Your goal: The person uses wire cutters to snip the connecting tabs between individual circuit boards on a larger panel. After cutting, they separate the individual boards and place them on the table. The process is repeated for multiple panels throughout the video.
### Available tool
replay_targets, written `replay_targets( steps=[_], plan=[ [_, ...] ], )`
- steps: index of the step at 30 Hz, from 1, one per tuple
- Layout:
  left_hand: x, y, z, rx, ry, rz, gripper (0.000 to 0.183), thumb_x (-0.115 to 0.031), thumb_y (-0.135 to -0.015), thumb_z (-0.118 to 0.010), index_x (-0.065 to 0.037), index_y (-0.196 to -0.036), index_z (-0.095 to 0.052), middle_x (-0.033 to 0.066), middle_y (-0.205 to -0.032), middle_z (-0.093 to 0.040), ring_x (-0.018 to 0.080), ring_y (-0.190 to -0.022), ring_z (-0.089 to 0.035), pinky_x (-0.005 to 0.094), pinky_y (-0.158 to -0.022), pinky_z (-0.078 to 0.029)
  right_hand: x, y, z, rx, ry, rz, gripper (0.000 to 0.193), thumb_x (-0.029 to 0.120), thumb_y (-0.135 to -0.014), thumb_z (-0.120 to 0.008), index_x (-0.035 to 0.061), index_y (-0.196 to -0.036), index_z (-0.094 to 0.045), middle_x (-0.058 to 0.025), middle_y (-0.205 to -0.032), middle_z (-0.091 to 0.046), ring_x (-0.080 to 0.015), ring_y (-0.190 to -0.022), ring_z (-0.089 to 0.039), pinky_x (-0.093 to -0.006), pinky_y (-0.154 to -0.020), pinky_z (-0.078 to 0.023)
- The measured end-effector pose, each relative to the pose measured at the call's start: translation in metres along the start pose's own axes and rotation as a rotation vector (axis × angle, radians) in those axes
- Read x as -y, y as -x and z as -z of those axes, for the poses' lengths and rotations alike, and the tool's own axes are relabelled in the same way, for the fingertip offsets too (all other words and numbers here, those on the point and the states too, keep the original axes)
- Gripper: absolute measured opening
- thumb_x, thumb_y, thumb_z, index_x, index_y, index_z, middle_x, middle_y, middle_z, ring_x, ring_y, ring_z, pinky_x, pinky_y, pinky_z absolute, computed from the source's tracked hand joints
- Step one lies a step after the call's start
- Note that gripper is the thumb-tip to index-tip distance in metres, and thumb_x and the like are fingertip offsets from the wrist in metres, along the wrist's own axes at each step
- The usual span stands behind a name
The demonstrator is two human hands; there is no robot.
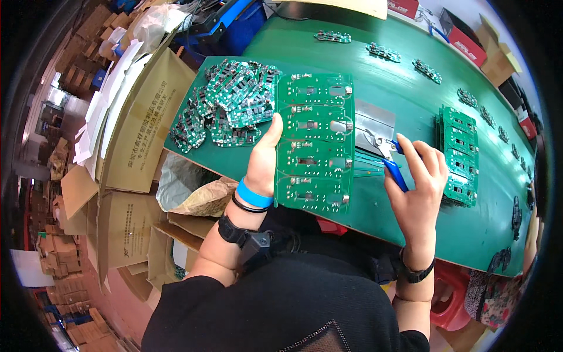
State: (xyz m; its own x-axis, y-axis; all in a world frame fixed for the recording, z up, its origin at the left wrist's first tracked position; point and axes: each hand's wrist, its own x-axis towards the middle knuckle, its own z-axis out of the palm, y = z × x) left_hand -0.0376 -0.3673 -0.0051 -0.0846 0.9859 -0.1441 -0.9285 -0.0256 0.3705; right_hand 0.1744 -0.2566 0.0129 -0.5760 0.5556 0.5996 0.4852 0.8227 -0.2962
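Note:
My left hand point(264, 149) is closed on the left edge of a tall green circuit board panel point(315, 138), its thumb lying on the face. Several repeated board sections with slots and metal parts run down the panel. Just right of it, my right hand point(419, 182) grips blue-handled pliers point(395, 175), with the metal jaws pointing toward the panel's right edge. Whether the jaws touch the panel I cannot tell. A grey metal plate point(375, 120) lies on the table behind the jaws, and some thin strips point(368, 163) lie below it.
A heap of loose circuit boards point(240, 94) lies left on the green table point(281, 44). Stacked panels point(460, 155) stand right of my right hand. Single boards point(384, 53) form a curved row along the far side. Cardboard boxes point(138, 135) crowd the left; a red stool point(451, 299) is lower right.

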Motion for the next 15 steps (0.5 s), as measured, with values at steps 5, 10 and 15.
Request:
replay_targets(
  steps=[5,10,15],
  plan=[
    [0.002,-0.009,0.006,-0.133,-0.341,-0.192,0.056,-0.046,-0.099,-0.025,-0.005,-0.134,-0.039,0.016,-0.127,-0.052,0.0286,-0.109,-0.057,0.0426,-0.091,-0.05,0.019,0.0,0.009,0.216,-0.025,0.129,0.058,0.013,-0.058,-0.072,0.0123,-0.115,-0.06,-0.0074,-0.104,-0.055,-0.0274,-0.1,-0.049,-0.0422,-0.089,-0.035],
    [0.002,-0.01,-0.005,-0.09,-0.494,-0.287,0.05,-0.041,-0.101,-0.026,-0.005,-0.133,-0.039,0.0151,-0.125,-0.054,0.0268,-0.107,-0.059,0.0405,-0.089,-0.051,0.027,0.0,-0.002,0.221,0.01,0.169,0.06,0.016,-0.059,-0.074,0.0126,-0.117,-0.058,-0.0066,-0.106,-0.054,-0.0264,-0.101,-0.048,-0.0421,-0.089,-0.033],
    [0.002,-0.008,-0.002,-0.111,-0.572,-0.343,0.046,-0.037,-0.102,-0.026,-0.005,-0.133,-0.039,0.0139,-0.124,-0.054,0.025,-0.107,-0.059,0.0387,-0.088,-0.052,0.03,-0.001,-0.003,0.225,0.031,0.191,0.059,0.016,-0.06,-0.074,0.0125,-0.117,-0.058,-0.0064,-0.106,-0.053,-0.0258,-0.102,-0.048,-0.0423,-0.089,-0.033]
  ],
)
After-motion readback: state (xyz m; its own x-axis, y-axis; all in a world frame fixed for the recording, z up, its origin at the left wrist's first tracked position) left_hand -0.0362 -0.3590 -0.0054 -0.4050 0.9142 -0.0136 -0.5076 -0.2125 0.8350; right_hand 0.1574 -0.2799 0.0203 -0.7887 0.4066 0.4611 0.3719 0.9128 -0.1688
